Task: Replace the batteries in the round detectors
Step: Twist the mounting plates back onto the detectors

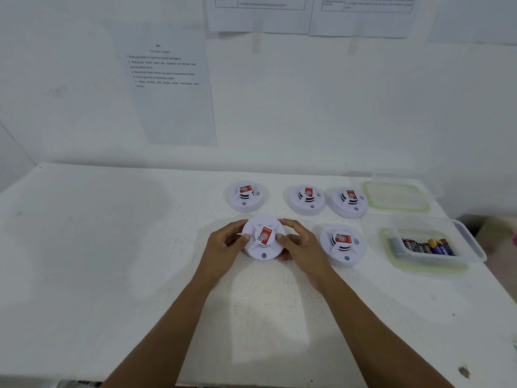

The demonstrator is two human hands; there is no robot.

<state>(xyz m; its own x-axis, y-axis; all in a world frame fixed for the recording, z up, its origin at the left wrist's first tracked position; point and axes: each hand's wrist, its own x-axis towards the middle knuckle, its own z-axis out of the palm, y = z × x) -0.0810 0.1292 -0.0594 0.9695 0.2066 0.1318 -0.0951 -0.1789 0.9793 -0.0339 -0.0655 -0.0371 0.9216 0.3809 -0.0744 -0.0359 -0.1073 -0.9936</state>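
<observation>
White table (pixel 112 247) below taped wall sheets (pixel 167 88) — front round detector (pixel 264 238), face-up near mid-table, clasped at its rim by left hand (pixel 223 245) and right hand (pixel 300 246) — likely to slip free and knock the neighbouring detector (pixel 342 245) if twisted too sharply.

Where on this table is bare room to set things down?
Bare: the white table's left half, beyond the left hand, and the near strip between the forearms. Crowded: right of the right hand and behind the gripped round white detector, where four more detectors stand by the clear plastic battery box and empty clear tray.
</observation>
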